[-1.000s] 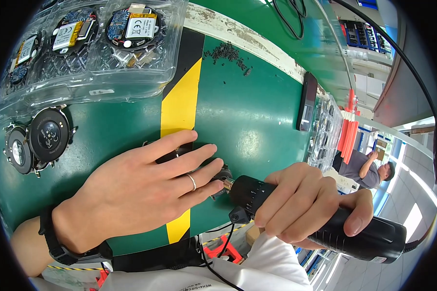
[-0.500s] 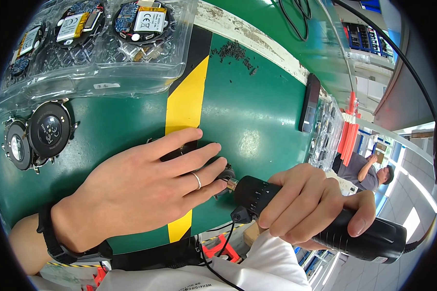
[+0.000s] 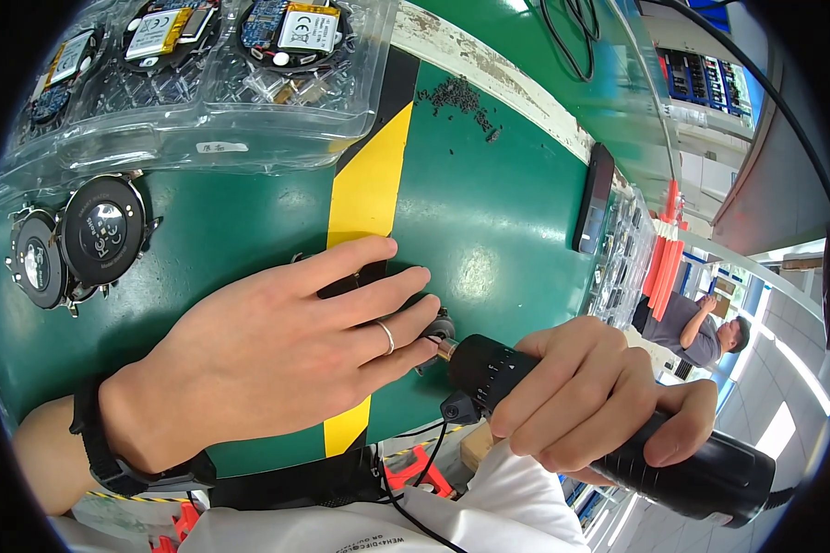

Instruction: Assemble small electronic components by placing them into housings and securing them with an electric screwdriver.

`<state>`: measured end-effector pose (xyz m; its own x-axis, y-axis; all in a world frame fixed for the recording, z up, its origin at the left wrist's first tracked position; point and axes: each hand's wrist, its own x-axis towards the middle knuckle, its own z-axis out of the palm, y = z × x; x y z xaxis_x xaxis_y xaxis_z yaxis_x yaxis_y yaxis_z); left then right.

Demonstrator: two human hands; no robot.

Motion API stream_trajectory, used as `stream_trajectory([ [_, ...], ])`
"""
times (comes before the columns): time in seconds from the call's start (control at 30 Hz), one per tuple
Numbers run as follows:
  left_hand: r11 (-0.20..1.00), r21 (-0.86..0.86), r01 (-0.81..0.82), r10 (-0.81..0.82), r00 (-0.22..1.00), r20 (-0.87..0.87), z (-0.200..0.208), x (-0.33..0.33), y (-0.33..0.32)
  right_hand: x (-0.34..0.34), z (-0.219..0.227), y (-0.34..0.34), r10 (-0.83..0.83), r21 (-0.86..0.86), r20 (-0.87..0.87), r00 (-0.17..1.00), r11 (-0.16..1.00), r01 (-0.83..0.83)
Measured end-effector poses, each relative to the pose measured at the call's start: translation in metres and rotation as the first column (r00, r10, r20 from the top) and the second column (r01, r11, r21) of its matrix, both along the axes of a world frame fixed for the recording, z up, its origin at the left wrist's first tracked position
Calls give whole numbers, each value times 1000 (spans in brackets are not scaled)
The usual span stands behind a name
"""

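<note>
My left hand lies over dark watch parts on the green mat, its fingers stretched and spread. Between the fingers a strip of dark watch part shows; most of it is hidden under the hand, as is my thumb. Past the ring and little fingertips the edge of a round metal-and-black part sticks out. My right hand is wrapped round a black electric screwdriver, held tilted. Its metal bit end meets the part beside my left little fingertip; the exact contact is hidden.
Two round black watch cases lie at the left. Behind them stands a clear plastic tray with watch assemblies. Small black screws are heaped near the far edge. A dark phone and another clear tray are at the right.
The view has shifted slightly, so the trays and watch cases sit a little further right. The screwdriver's rear end is a little lower. Both hands keep their holds.
</note>
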<state>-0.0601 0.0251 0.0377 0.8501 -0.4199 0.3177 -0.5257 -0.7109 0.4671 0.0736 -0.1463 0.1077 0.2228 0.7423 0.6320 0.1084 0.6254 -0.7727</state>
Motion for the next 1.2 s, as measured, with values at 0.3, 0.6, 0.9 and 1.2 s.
stream_trajectory([
  [0.3, 1000, 2, -4, 4, 1000, 4, -2, -2, 0, -7, -5, -7, -24, 84, -132, 991, 996, 35],
  [0.6, 1000, -23, 11, -11, 1000, 3, 3, -1, 7, -4, 8, -1, -245, -10, -206, 947, 969, 249],
  [0.9, 980, -140, 139, -152, 984, -92, 16, 14, 18, 75, -13, -25, -846, -633, -183, 500, 491, 599],
  [1.2, 921, -389, -11, -31, 994, -100, 25, 12, 18, 102, -31, -59, -548, -151, 836, 25, -187, 971],
])
